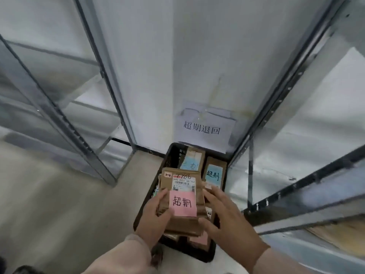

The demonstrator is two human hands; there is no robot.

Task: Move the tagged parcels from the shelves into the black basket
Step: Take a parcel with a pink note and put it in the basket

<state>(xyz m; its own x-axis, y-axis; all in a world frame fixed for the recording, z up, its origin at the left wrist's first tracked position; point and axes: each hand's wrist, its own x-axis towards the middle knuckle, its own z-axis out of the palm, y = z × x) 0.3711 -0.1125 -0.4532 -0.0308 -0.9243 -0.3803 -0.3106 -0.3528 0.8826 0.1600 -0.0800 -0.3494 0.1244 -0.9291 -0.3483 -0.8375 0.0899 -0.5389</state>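
Observation:
A brown cardboard parcel (182,224) with a white shipping label and a pink handwritten tag (182,203) is held over the black basket (169,153) on the floor. My left hand (153,220) grips the parcel's left edge. My right hand (227,216) holds its right side with fingers spread along it. Inside the basket lie other brown parcels, two with blue tags (214,175) at the far end and one with a pink tag (199,239) near the front.
Metal shelving (65,123) stands on the left and more shelving (308,194) on the right, flanking a narrow floor strip. A white paper sign (203,127) with writing hangs on the wall behind the basket. A brown item lies on the lower right shelf (341,236).

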